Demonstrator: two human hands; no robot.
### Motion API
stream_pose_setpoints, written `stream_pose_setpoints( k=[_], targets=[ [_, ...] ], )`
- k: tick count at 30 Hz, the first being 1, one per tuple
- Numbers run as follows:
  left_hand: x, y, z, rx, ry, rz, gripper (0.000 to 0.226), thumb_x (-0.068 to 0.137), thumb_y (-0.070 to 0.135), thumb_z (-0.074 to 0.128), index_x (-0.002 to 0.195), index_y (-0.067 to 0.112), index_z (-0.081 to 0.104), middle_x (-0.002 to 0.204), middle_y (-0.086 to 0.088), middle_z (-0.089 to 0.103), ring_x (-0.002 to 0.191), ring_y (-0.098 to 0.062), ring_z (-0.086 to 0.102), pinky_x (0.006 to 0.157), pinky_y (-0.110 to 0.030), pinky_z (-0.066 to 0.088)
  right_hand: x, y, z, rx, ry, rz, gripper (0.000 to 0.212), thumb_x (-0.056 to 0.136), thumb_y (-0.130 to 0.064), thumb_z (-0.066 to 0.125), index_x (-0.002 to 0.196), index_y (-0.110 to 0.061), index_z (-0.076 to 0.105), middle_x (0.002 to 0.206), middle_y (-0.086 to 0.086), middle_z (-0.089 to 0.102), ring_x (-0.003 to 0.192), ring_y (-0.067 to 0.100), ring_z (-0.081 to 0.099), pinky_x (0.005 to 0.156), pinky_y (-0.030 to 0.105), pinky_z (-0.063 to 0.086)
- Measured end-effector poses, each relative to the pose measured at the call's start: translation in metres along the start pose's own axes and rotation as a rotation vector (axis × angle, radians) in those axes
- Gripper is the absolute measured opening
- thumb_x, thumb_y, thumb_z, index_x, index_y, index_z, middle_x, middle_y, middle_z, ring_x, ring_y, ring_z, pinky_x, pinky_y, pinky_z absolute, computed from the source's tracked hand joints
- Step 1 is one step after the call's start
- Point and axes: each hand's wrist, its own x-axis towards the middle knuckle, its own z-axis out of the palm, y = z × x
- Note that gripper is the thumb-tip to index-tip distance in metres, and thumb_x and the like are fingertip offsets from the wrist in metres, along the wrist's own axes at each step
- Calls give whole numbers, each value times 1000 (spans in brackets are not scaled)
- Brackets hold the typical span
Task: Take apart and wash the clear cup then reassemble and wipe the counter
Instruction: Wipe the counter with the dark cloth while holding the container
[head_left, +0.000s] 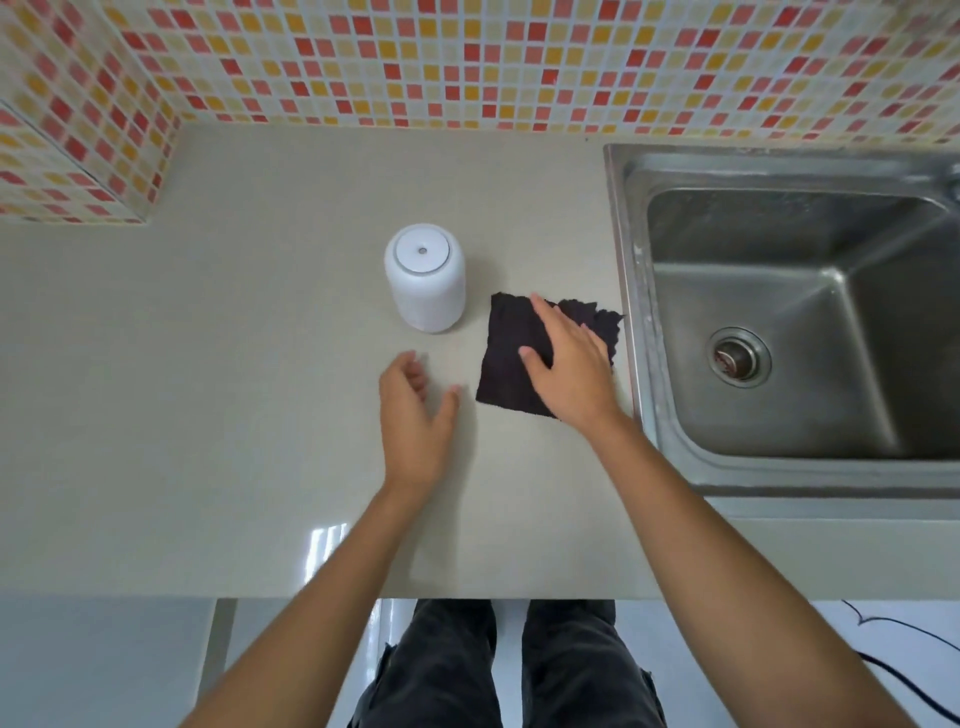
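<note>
The cup (425, 278) stands upright on the beige counter (208, 389), whitish and frosted, with its round lid on top. To its right lies a dark cloth (506, 358), spread flat near the sink's edge. My right hand (566, 364) rests flat on the cloth with fingers spread. My left hand (415, 415) hovers over the counter below the cup, fingers apart and slightly curled, holding nothing and not touching the cup.
A steel sink (779, 322) with a drain (737, 357) fills the right side. Mosaic-tiled wall (467, 62) runs along the back and juts out at the left. The counter's front edge lies just below my forearms.
</note>
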Motion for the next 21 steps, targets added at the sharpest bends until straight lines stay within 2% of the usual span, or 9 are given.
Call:
stream_pose_setpoints(
  k=[3, 5, 7, 10, 12, 13, 16, 19, 21],
  targets=[
    [-12, 6, 5, 48, -17, 39, 59, 90, 18, 66, 140, 7, 36, 134, -7, 43, 121, -17, 47, 104, -26, 38, 5, 5, -9, -154, 31, -95, 55, 95, -32, 50, 147, -29, 33, 146, -7, 44, 136, 12, 36, 106, 36, 24],
    [2, 15, 6, 54, 45, 37, 56, 90, 19, 65, 137, 6, 39, 133, -8, 42, 116, -20, 49, 103, -33, 42, 8, 4, -7, -252, 11, -121, 56, 94, -45, 46, 147, -33, 31, 149, -8, 40, 137, 14, 34, 105, 40, 25],
    [22, 24, 5, 55, 129, 37, 51, 87, 19, 67, 129, 5, 42, 124, -8, 44, 107, -22, 52, 97, -38, 46, 7, 0, 0, -339, -17, -108, 66, 88, -67, 38, 147, -37, 30, 152, -5, 35, 140, 18, 29, 105, 45, 24],
    [43, 33, 2, 45, 231, 18, 48, 81, 19, 72, 118, 5, 44, 112, -4, 43, 98, -22, 53, 87, -26, 45, 1, -6, 13, -421, 2, -120, 71, 84, -74, 37, 144, -35, 37, 148, 1, 39, 137, 22, 32, 106, 49, 24],
    [42, 36, 2, 47, 291, -1, 35, 83, 17, 69, 108, 7, 46, 105, -6, 47, 88, -19, 52, 78, -19, 41, 1, -5, 13, -415, 51, -130, 69, 86, -71, 40, 142, -31, 41, 138, 1, 47, 127, 23, 41, 102, 47, 29],
    [37, 36, 3, 56, 304, -13, 26, 85, 17, 66, 103, 9, 48, 100, -6, 51, 82, -17, 52, 76, -21, 42, 1, -4, 10, -411, 73, -126, 68, 87, -69, 40, 141, -29, 41, 132, 1, 51, 120, 23, 45, 98, 45, 31],
    [13, 26, 15, 80, 175, -24, 10, 89, 21, 60, 95, 14, 56, 89, 0, 62, 79, -13, 58, 79, -29, 49, 4, 0, -4, -418, 80, -59, 59, 92, -60, 41, 139, -25, 43, 119, 2, 59, 110, 23, 51, 91, 41, 33],
    [3, 14, 36, 252, -109, 68, 37, 86, 44, 60, 111, 16, 62, 104, 3, 62, 97, -13, 56, 86, -29, 46, 7, 1, -18, -327, -11, -19, 50, 92, -54, 48, 132, -23, 50, 123, 0, 60, 116, 21, 51, 95, 39, 31],
    [9, 19, 48, 324, -211, 91, 43, 83, 52, 59, 112, 19, 65, 106, 2, 63, 102, -15, 52, 88, -31, 45, 11, 3, -27, -164, -56, 35, 50, 89, -50, 56, 129, -21, 52, 125, 0, 61, 117, 21, 53, 98, 41, 34]
  ],
)
